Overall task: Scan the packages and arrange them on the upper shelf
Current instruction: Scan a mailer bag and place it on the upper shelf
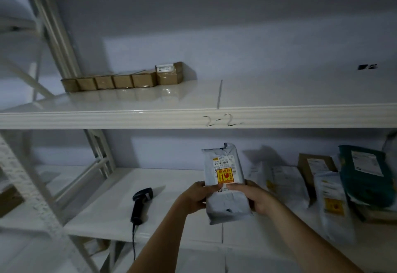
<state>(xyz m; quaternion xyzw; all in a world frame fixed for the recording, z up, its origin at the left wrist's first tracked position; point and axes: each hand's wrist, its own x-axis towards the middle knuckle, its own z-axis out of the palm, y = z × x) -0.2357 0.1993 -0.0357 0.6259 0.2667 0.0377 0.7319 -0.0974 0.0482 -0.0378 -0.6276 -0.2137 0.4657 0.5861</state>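
Two hands, left (196, 196) and right (256, 197), clamp a grey parcel (225, 183) upright at lower centre of the frame. Six brown boxes (122, 79) line the upper shelf (279, 113) at centre left. Left of the hands, a black scanner (140, 205) lies on the lower shelf (103, 214).

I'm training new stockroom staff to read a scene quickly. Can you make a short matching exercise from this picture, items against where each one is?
Items:
1. grey package
2. barcode scanner
3. row of cardboard boxes
4. teal package

Places:
A. upper shelf, left part, along the back
B. lying on the lower shelf, left of the hands
C. held upright in both hands
D. lower shelf, far right

Pairs: 1-C, 2-B, 3-A, 4-D
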